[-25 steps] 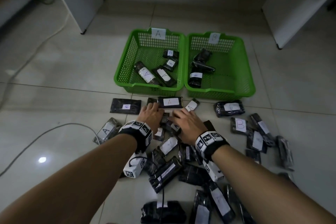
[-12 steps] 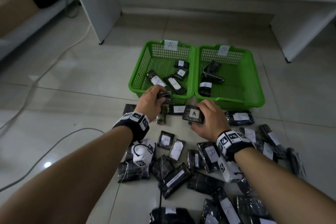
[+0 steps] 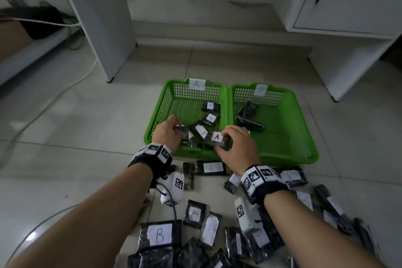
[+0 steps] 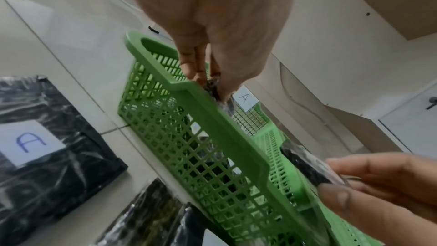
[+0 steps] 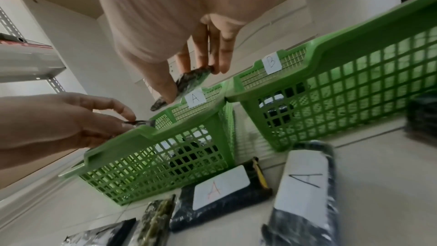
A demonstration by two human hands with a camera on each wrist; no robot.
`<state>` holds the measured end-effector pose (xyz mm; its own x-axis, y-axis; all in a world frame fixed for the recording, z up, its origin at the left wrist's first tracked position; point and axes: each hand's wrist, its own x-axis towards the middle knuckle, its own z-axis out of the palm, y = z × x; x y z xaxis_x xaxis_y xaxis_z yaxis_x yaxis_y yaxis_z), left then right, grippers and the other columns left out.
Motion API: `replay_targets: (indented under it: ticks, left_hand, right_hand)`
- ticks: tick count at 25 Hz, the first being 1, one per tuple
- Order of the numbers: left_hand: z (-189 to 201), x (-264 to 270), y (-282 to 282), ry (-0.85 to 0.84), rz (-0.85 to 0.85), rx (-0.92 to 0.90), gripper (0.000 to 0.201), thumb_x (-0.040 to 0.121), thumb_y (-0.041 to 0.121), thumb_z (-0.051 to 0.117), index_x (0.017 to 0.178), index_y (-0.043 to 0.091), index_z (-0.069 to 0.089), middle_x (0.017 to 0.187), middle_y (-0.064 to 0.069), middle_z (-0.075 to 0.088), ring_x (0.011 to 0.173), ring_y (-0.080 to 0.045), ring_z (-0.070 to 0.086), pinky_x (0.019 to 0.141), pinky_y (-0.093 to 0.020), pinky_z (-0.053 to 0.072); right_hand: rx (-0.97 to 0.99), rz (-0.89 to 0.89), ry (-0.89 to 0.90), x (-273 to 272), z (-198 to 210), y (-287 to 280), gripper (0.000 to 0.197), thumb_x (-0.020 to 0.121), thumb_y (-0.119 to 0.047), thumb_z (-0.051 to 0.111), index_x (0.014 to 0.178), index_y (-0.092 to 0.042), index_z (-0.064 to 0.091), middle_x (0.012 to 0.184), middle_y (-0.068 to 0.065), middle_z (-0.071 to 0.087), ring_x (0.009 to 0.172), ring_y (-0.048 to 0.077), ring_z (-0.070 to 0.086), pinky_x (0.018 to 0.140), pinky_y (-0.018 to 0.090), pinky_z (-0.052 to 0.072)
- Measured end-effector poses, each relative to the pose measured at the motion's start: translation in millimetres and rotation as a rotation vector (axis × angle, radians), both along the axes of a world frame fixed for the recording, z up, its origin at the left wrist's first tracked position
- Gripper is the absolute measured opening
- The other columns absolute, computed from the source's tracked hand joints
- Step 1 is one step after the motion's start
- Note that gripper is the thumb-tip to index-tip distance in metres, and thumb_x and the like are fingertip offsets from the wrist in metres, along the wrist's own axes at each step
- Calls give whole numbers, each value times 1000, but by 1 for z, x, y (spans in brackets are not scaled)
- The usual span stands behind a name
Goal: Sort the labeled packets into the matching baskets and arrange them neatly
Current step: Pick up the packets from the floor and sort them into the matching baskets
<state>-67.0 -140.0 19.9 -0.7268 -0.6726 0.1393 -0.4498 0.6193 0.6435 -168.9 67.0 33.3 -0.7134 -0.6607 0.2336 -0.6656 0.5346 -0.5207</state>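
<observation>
Two green baskets stand side by side, basket A (image 3: 161, 111) on the left and basket B (image 3: 304, 130) on the right, each with a paper letter tag. My left hand (image 3: 175, 130) pinches a small dark packet (image 3: 182, 131) over the near left part of basket A. My right hand (image 3: 225, 142) grips a black packet labelled A (image 3: 216, 137) above the near right corner of basket A. In the left wrist view the held packet (image 4: 214, 86) sits just past the basket's rim (image 4: 212, 117). Several labelled packets lie inside both baskets.
A pile of black packets (image 3: 210, 167) labelled A or B covers the floor between me and the baskets, including a large B packet (image 3: 159, 235). White cabinet legs (image 3: 102, 28) stand behind the baskets. Cables (image 3: 71, 87) run across the tiles at the left.
Both hands have picked a packet out of the floor pile and carried it forward, from in front of the baskets to over the near edge of basket A.
</observation>
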Motion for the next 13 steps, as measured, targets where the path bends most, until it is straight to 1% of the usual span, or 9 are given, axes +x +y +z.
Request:
replay_targets:
  ticks: [1,2,3,5,7,8,9,12,13]
  left_hand:
    - [-2,1,-3,21,11,-14,20,84,4,69,96,20,69,92,2,73,78,-18,68,62,-21,50]
    - [-4,4,-5,62,4,-26,21,81,4,73,91,22,69,89,5,73,79,-15,68,65,-22,52]
    - [-4,6,-8,119,-23,-35,24,79,3,75,89,23,67,89,7,72,81,-11,68,68,-22,54]
    - [-5,11,-10,220,-110,-86,32,78,-7,70,93,20,63,94,9,70,88,-6,67,77,-22,57]
    - [-6,15,-14,278,-168,-172,35,76,-14,63,93,16,64,99,7,68,94,-9,66,85,-27,57]
    - [-6,16,-17,310,-181,-212,34,75,-17,61,90,14,66,100,5,68,95,-12,65,86,-28,56]
    - [-7,18,-20,334,-188,-239,33,75,-18,60,86,12,67,101,4,67,96,-13,65,87,-26,55]
    - [-10,23,-27,359,-162,-270,30,72,-19,63,72,11,68,106,2,64,96,-13,62,84,-12,46]
    - [-11,23,-30,358,-149,-271,30,72,-19,65,71,11,69,107,2,64,95,-12,62,82,-13,46]
  right_hand:
    - [-1,9,-3,-3,-3,-8,29,80,-30,80,102,-16,66,110,-6,60,103,12,54,90,21,45]
    - [-6,15,-12,-5,-4,-16,28,80,-30,81,100,-16,67,109,-6,60,101,12,55,89,22,47]
    - [-15,14,-27,-7,-5,-24,28,79,-30,81,99,-16,67,106,-6,60,98,12,56,87,23,48]
    - [-36,-2,-62,-9,-8,-39,30,78,-27,83,101,-16,67,104,-7,60,95,11,56,84,22,46]
    - [-56,-30,-51,-14,-13,-50,34,77,-19,83,107,-15,66,109,-6,58,101,12,54,89,21,44]
    - [-72,-41,-39,-16,-17,-54,35,76,-14,82,108,-13,66,110,-4,57,104,14,54,92,22,44]
    - [-87,-46,-36,-19,-20,-57,35,75,-10,82,106,-12,67,110,-3,56,104,15,54,94,23,45]
    - [-60,-51,-57,-23,-30,-60,29,72,-6,82,98,-10,69,104,-3,55,98,16,55,87,21,45]
    - [-24,-47,-75,-24,-30,-62,27,72,-7,83,95,-11,68,102,-4,56,96,15,56,85,23,48]
